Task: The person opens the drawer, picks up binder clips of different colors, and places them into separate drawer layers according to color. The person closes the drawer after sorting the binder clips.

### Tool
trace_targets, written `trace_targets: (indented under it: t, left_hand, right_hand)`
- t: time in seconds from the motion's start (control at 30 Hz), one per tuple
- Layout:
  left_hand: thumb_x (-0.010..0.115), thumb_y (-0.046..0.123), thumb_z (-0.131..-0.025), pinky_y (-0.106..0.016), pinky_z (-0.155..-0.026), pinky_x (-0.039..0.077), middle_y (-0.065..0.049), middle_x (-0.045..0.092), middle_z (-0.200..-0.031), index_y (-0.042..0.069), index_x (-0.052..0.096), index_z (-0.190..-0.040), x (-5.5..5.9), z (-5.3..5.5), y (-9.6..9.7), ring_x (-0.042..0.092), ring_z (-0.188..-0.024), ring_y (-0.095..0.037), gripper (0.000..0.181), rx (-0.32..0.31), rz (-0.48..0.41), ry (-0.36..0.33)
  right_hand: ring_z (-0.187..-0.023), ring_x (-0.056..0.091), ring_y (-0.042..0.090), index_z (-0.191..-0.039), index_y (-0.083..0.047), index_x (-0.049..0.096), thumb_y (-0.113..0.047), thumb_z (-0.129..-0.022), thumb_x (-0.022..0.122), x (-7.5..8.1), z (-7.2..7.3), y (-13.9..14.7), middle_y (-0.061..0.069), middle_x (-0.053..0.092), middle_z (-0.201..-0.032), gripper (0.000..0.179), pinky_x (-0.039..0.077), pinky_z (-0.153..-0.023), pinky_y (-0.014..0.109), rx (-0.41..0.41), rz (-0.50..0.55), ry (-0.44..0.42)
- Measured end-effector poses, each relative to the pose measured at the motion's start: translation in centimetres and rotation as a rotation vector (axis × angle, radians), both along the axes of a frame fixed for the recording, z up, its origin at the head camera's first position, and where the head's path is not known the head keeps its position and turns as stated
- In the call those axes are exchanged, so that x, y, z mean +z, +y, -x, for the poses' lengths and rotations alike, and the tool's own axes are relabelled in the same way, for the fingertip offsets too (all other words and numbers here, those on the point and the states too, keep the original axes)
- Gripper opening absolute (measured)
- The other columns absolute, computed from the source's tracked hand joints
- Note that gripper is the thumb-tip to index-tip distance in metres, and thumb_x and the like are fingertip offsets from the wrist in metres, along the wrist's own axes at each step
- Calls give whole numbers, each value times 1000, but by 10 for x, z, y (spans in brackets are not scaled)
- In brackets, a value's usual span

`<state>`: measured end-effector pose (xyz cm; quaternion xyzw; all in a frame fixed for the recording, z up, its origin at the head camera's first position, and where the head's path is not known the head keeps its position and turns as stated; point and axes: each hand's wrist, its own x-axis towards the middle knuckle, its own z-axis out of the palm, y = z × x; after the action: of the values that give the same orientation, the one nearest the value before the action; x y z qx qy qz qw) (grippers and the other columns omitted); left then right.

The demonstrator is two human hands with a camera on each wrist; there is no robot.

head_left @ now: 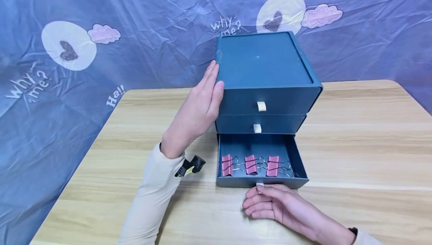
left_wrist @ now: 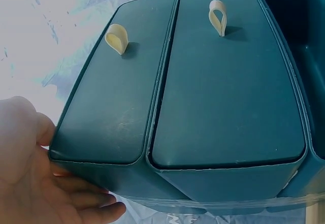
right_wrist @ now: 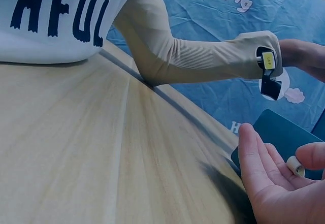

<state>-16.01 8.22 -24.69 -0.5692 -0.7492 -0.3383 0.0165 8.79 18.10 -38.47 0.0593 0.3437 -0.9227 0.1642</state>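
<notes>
A dark teal drawer box (head_left: pixel 266 61) stands on the wooden table. Against its left side rests my left hand (head_left: pixel 197 108), fingers extended; the left wrist view shows this hand (left_wrist: pixel 40 183) along the box's edge. The bottom drawer (head_left: pixel 233 182) is pulled out and holds three pink binder clips, left (head_left: pixel 227 165), middle (head_left: pixel 251 165) and right (head_left: pixel 272 166), lying in a row. My right hand (head_left: pixel 287 207) pinches the bottom drawer's white pull tab (right_wrist: pixel 295 166) at the thumb, with the other fingers loosely bent beneath.
The two upper drawers are closed, each with a white loop tab, the top one (head_left: pixel 261 106) and the middle one (head_left: pixel 257 128). Behind the wooden table (head_left: pixel 364 143) hangs a blue printed cloth (head_left: pixel 162 31).
</notes>
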Motion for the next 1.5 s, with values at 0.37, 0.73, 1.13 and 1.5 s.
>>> trace_targets:
  t: [0.37, 0.73, 1.13, 1.5]
  left_hand:
    - [23, 32, -106, -25, -118, 12, -15, 17, -159, -4, 21, -151, 0, 0, 0, 12, -147, -13, 57, -4, 4, -8]
    - [22, 33, -106, -25, -118, 12, -13, 15, -160, -2, 20, -151, 0, 0, 1, 11, -147, -12, 57, -8, 16, -23]
    - [23, 33, -106, -25, -118, 13, -13, 16, -160, -3, 21, -151, 1, -1, -1, 12, -147, -12, 57, -1, 2, -17]
    - [22, 34, -106, -25, -118, 13, -12, 14, -160, -2, 19, -152, 2, 0, -1, 11, -147, -12, 58, -6, 18, -29]
  right_hand:
    - [-112, 63, 26, -120, 3, 56, -17, -106, 33, 1, 8, 0, 15, 67, -117, 34, 46, -101, 37, -41, -47, 19]
    - [-112, 64, 25, -120, 3, 57, -18, -106, 34, 0, 14, 5, 14, 67, -117, 34, 47, -100, 36, -54, -71, 33]
    - [-111, 64, 26, -119, 2, 58, -18, -106, 33, 0, 19, 9, 14, 68, -115, 34, 47, -100, 37, -64, -79, 44]
    - [-110, 65, 26, -117, 2, 59, -19, -106, 35, 2, 22, 12, 14, 68, -114, 34, 48, -99, 37, -85, -103, 16]
